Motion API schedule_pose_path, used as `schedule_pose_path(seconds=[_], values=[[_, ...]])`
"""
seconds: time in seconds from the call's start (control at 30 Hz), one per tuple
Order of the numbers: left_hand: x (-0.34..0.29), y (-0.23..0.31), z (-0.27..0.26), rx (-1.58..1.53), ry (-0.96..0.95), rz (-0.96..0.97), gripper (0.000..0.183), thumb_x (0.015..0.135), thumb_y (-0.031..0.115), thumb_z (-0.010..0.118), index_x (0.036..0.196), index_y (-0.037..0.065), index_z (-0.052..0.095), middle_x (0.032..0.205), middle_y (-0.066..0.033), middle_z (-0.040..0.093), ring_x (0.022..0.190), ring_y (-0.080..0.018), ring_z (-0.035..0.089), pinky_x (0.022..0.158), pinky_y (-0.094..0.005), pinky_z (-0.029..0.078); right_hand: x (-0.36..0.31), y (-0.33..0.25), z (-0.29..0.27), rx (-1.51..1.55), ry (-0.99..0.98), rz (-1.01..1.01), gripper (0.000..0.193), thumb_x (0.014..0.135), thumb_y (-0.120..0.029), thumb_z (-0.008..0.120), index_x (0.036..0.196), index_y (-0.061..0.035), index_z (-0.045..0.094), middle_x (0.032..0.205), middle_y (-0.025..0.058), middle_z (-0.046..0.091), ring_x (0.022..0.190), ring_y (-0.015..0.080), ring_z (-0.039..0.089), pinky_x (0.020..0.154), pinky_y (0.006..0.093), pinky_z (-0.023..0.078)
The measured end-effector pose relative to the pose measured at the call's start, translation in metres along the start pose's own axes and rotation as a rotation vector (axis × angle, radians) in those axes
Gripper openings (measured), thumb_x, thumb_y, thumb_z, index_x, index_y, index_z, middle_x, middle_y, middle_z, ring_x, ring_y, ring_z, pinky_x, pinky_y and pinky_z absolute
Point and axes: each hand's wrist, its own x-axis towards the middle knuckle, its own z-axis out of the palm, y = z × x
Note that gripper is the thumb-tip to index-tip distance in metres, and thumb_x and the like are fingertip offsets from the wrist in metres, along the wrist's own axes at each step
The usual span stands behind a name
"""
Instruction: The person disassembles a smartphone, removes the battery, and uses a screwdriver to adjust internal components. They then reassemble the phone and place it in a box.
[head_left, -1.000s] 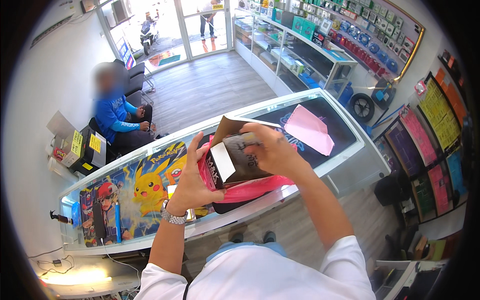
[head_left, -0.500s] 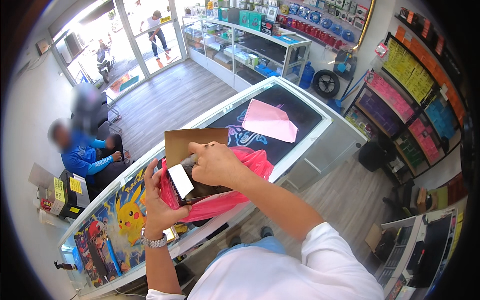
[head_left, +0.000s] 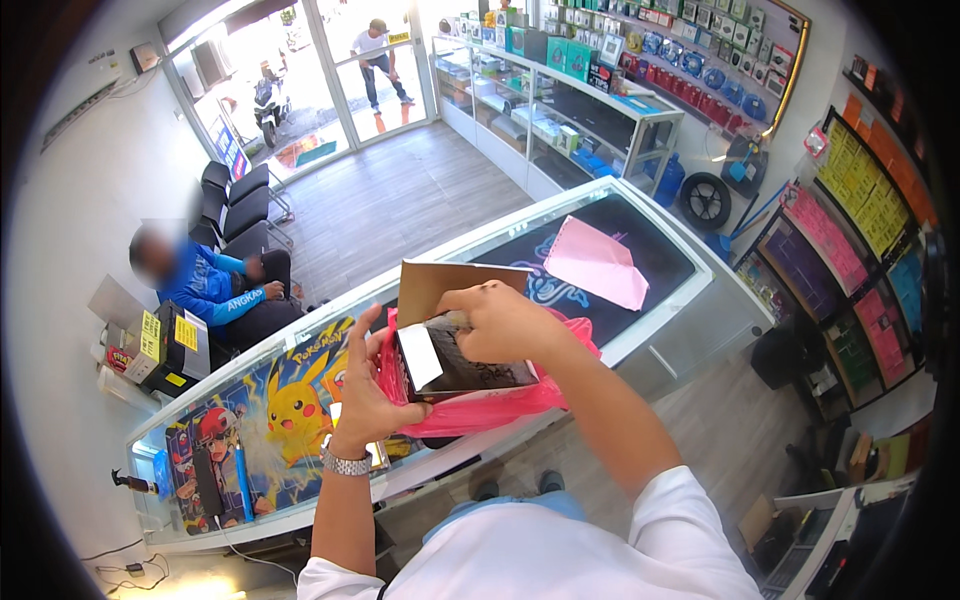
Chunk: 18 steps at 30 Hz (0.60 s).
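An open cardboard box (head_left: 435,283), its brown flap raised, sits in a crumpled pink-red plastic bag (head_left: 490,414) over the near edge of the glass counter. My left hand (head_left: 370,392), a metal watch at its wrist, grips the box's left side through the bag, thumb in front. From the right, my right hand (head_left: 502,322) reaches into the box with fingers curled down. Its fingertips close on something greyish that I cannot make out. Inside, a white card (head_left: 420,357) stands at the left beside dark, wrapped-looking contents (head_left: 492,376).
On the glass counter (head_left: 668,330) lie a pink paper sheet (head_left: 597,263), a cartoon mat (head_left: 295,405) and a blue pen-like stick (head_left: 243,482). Across the counter at left, a person in blue (head_left: 205,280) sits by a black box (head_left: 180,350). Another person (head_left: 380,65) bends near the glass doors.
My view has shifted, so the scene sits further right and lower. My right hand stays in the box, showing more of its dark contents. The left hand keeps its grip.
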Motion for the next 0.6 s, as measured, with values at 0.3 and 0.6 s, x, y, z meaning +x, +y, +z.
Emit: schedule_pose_path(seconds=[0.3,0.6], values=[[0.012,0.028,-0.007,0.662,-0.262,-0.017,0.101,0.058,0.019,0.093,0.151,0.004,0.056,0.139,-0.0203,0.049,0.133,-0.039,0.058,0.113,-0.046,0.052,-0.005,0.001,0.001,0.226,0.005,0.038,0.037,0.086,-0.01,0.066,0.12,-0.0053,0.081,0.11,0.0242,0.08,0.104,0.0417,0.078,0.093,0.0455,0.062],[0.011,0.019,0.006,0.413,-0.192,0.019,0.117,0.061,0.014,0.098,0.154,0.009,0.027,0.134,-0.0204,0.059,0.124,-0.035,0.064,0.107,-0.042,0.053,-0.006,-0.018,0.024,-0.193,-0.129,-0.061,0.034,0.082,-0.008,0.068,0.114,-0.0048,0.08,0.107,0.023,0.081,0.108,0.045,0.075,0.1,0.0497,0.06]])
